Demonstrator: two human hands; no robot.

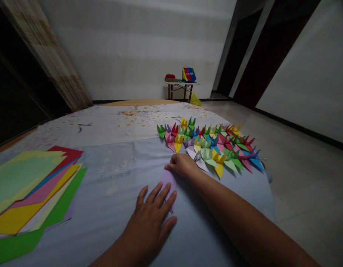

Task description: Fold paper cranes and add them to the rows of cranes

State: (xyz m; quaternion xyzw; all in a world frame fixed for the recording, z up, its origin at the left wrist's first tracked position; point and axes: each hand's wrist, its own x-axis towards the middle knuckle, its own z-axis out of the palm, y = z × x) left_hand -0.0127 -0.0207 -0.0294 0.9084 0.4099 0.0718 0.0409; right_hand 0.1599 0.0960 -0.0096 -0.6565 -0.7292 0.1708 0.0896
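Note:
A folded piece of purple origami paper (pixel 166 178) lies on the cloth-covered table in front of me. My left hand (pixel 154 211) rests on its lower part with fingers spread and flat. At the far end of the paper, my right hand (pixel 180 165) pinches the top edge between thumb and curled fingers. Just beyond the right hand stand many folded paper cranes (pixel 207 144) in rows, in green, yellow, red, pink, blue and white. Part of the purple paper is hidden under the left fingers.
A stack of coloured paper sheets (pixel 29 185) lies on the left of the table. The tablecloth (pixel 110 128) is pale blue and floral white. Against the far wall, a small table (pixel 182 83) holds a colourful bag (pixel 189 75). A yellow plastic bag (pixel 195 99) sits beside it.

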